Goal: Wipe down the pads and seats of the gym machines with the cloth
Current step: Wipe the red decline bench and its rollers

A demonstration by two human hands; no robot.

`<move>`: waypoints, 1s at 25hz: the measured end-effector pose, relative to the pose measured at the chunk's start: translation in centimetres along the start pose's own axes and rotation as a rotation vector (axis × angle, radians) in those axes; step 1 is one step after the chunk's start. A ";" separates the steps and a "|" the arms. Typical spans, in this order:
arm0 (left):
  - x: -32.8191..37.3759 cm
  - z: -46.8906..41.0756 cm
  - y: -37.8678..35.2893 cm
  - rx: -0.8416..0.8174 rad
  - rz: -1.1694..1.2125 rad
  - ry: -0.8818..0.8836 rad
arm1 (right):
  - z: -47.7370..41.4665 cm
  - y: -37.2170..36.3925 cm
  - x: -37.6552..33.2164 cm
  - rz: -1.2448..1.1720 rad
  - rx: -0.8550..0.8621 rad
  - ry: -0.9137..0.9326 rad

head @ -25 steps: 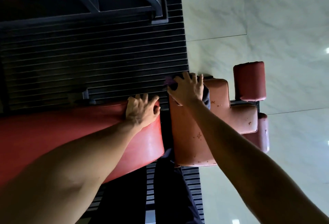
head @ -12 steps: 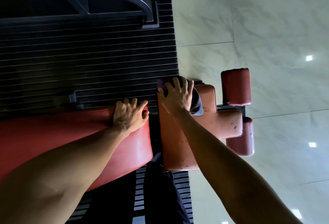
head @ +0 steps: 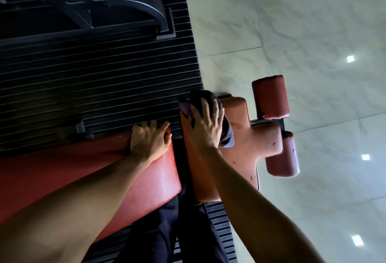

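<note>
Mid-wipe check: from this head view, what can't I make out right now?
Head view only:
- Seat pad surface beneath the cloth and right hand: covered, so its cleanliness cannot be judged.
- Long red pad: cut off by the left edge, partly covered by the left hand and forearm.
- Lower roller pad: partly behind the seat pad.
- Black machine at top: cut off by the top edge, too dark for detail.
</note>
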State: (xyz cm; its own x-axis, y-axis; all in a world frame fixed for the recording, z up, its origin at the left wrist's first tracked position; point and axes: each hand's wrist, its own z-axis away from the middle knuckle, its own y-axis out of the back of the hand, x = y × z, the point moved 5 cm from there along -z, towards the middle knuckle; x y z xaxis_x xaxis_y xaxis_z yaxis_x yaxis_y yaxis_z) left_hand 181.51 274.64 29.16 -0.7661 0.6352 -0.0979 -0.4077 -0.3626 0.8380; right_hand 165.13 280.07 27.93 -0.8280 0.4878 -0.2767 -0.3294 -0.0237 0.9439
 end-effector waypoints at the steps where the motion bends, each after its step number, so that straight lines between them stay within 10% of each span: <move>1: 0.1 0.1 0.0 0.006 -0.008 -0.003 | 1.9 -0.8 -0.3 0.019 -0.024 0.067; 4: 0.0 0.6 -0.2 0.023 0.025 0.018 | 7.0 -1.3 1.1 0.028 -0.054 0.123; 14: 7.9 -5.5 3.1 0.314 0.412 -0.264 | 0.6 1.9 6.8 -0.079 0.085 -0.531; 19: 9.5 -8.2 2.0 0.456 0.582 -0.285 | 6.2 1.2 6.7 0.043 0.045 -0.259; 25: 11.8 -8.6 2.0 0.532 0.417 -0.276 | 2.8 2.7 11.1 0.033 0.042 -0.555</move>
State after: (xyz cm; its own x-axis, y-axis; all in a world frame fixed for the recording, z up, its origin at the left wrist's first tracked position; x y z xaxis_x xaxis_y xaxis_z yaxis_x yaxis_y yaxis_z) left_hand 167.42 275.54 25.03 -0.6231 0.6911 0.3662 0.2412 -0.2757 0.9305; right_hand 156.32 287.92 27.88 -0.4704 0.8741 -0.1215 -0.2794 -0.0170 0.9600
